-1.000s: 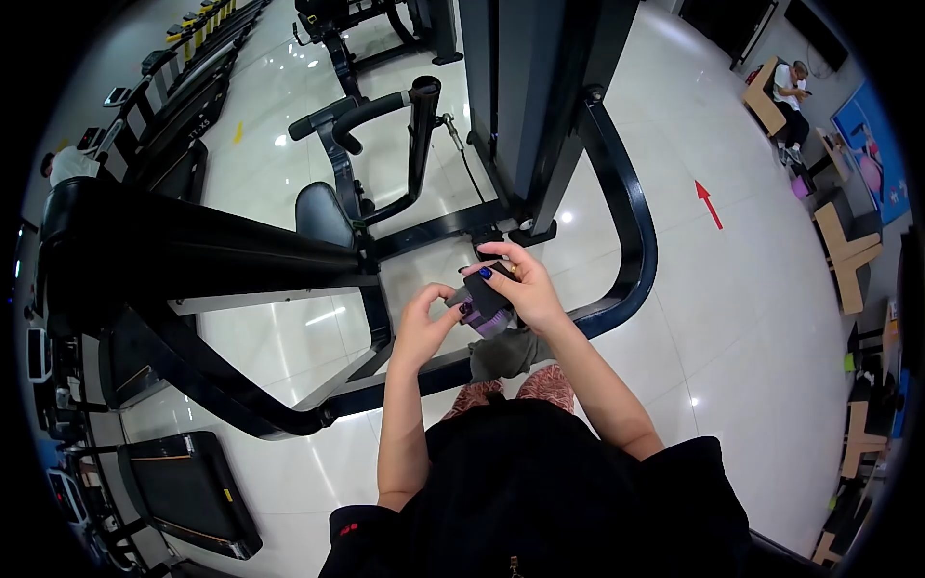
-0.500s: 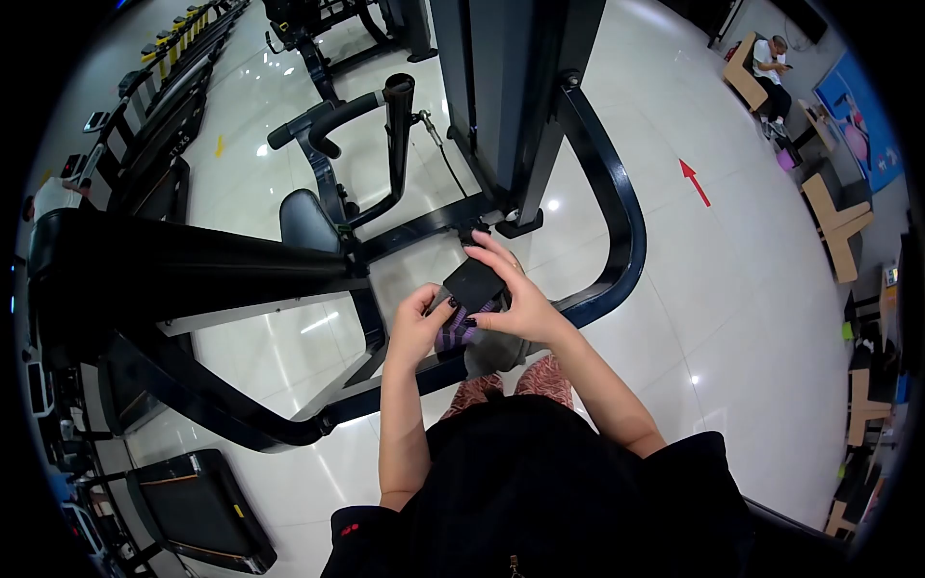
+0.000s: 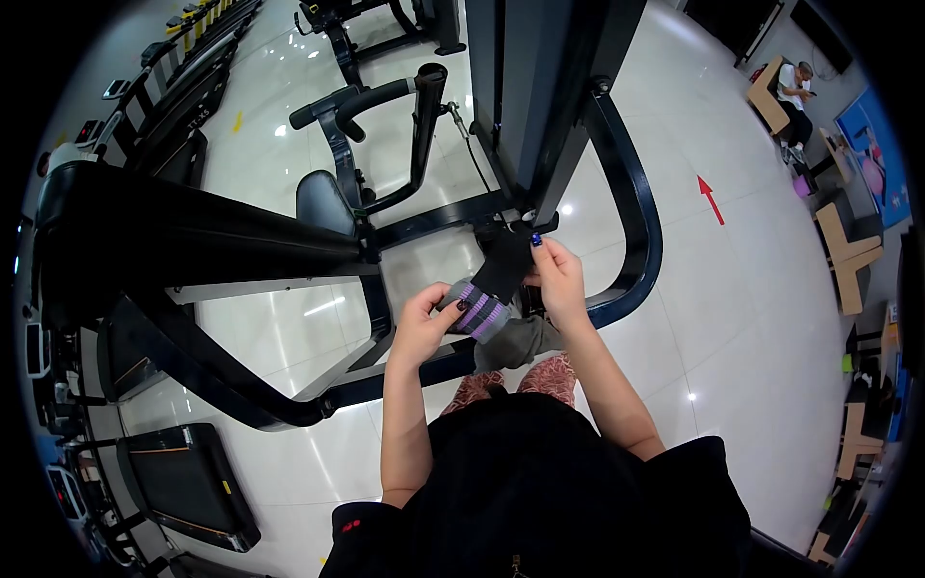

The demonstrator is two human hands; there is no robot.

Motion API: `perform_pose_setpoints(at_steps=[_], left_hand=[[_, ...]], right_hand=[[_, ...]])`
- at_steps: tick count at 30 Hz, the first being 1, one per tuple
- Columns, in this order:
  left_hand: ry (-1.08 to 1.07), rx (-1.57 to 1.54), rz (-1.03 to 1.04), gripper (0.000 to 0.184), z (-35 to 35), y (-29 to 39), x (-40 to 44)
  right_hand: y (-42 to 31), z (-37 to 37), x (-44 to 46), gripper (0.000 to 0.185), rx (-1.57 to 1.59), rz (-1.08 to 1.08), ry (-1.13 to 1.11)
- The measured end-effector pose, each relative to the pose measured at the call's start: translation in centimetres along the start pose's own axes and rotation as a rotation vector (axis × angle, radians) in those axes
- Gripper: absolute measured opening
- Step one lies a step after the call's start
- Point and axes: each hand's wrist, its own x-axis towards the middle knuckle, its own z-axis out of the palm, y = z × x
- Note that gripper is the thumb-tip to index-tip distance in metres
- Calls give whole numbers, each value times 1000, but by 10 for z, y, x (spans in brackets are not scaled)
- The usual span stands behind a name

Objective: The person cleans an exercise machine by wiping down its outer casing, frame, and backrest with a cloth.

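Two hands hold a striped cloth (image 3: 485,314)

The striped cloth is near the middle of the frame. Its stripes are purple and grey. The left hand (image 3: 420,326) pinches it, with the thumb on top and the fingers curled at its side. A black strap (image 3: 503,268) goes up from the stripes. The right hand (image 3: 561,281) is bent, and its thumb is at the edge of the strap. It seems to pinch the strap there, but I cannot tell how tightly. A dark grey cloth (image 3: 516,345) is just below the stripes. I cannot tell if they are joined.

At the bottom of the frame is a black top (image 3: 568,482), with red patterned trousers (image 3: 549,374) above it. A big gym machine has a tall post (image 3: 535,96) at the top middle and a small black seat (image 3: 325,204) left of it. A red arrow (image 3: 710,199) is on the shiny white floor (image 3: 756,308). A person (image 3: 796,94) sits in the upper right. A treadmill (image 3: 188,486) is in the lower left.
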Motion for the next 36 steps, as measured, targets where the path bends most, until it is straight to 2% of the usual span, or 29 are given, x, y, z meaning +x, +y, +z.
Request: perform_pose_setpoints(at_steps=[2,6,22,25,27,33,36], left_hand=[[-9,74,-18,13,-2,-2,1],[-21,49,-34,12,3,0,3],[-18,53,-34,11,16,-4,17],[-20,53,-36,12,17,-7,20],[-26,54,-40,13,17,-7,21],[4,16,-66,15,18,-4,19],[30,15,-40,13,20,-7,18]], right_hand=[[-3,-7,3,24,182,79,0],[-7,-12,2,25,224,87,13],[-10,-21,-8,25,145,42,28],[-13,-23,-7,28,235,-6,-46],[-18,-21,-8,35,138,-68,-60],[-18,-21,-8,37,47,-148,-124],[-22,-14,-9,40,138,-176,-130]])
